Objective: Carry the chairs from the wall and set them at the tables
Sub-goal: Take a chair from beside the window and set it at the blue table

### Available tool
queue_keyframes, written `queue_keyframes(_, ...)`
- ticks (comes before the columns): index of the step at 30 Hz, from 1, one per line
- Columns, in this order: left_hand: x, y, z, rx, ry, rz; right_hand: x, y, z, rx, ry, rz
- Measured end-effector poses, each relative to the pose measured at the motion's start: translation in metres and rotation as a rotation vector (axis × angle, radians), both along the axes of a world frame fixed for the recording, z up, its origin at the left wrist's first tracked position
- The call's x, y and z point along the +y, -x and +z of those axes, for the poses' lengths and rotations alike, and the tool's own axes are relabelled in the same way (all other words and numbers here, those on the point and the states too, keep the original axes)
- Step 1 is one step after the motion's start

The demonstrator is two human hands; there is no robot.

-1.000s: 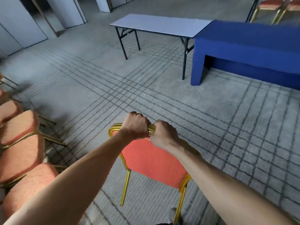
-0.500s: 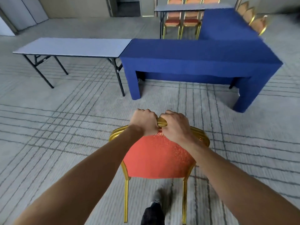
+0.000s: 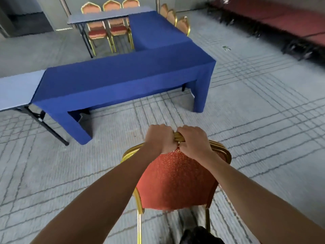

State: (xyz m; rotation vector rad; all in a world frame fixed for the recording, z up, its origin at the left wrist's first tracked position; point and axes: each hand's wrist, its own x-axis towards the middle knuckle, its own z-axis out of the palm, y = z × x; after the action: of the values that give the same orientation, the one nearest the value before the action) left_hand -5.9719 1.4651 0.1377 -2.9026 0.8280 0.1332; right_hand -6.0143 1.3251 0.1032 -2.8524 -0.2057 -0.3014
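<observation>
The chair [image 3: 175,180], red patterned padding in a gold frame, is directly below the hands. Its back is turned to the person and its two near legs run down past the bottom edge, so whether it touches the carpet [image 3: 255,124] cannot be told. The left hand [image 3: 161,139] and the right hand [image 3: 194,142] are both curled tight over the top rail [image 3: 178,136] at the crest of the back. They sit knuckles up, side by side and almost touching, with a short gold stretch of rail showing between them. Both forearms reach in from the bottom corners. Under the chair, nearer the person than the hands, a dark shape [image 3: 198,235] shows against the grey lined carpet, too blurred to name. Ahead of the hands and a little to their left stands the blue-covered bench [image 3: 123,76], its cloth falling to the floor at both ends. A second blue arm runs away from its right end to form an L. Its near left corner is the part closest to the hands, though apart from them. Butted to its left end, far left of the hands, is a bare grey bench [image 3: 15,88] on black folding legs. Well ahead of the hands, beside the far end of the blue arm, another grey bench [image 3: 98,17] has three red chairs [image 3: 117,30] set behind it. Three more chairs [image 3: 182,23] line the arm's right side. Far ahead and to the right of the hands, a blurred row of red-topped furniture [image 3: 281,20] runs along the room's edge.
</observation>
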Motion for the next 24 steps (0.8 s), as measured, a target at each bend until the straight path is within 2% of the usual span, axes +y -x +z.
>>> queue_keyframes(7,-0.16,-0.115,-0.016,-0.033,0.031,-0.164,-0.154,-0.096,-0.016,-0.083,0.004,-0.148)
queue_keyframes(10,-0.229,-0.157,-0.01,-0.033,0.024,-0.215,-0.221,-0.131,-0.016,-0.127,0.002,-0.15)
queue_keyframes(17,-0.382,-0.245,0.006,0.024,0.095,-0.292,-0.38,-0.207,0.004,0.064,-0.038,-0.41)
queue_keyframes(24,-0.526,-0.352,-0.004,0.01,0.11,-0.384,-0.518,-0.299,0.003,0.084,-0.039,-0.447)
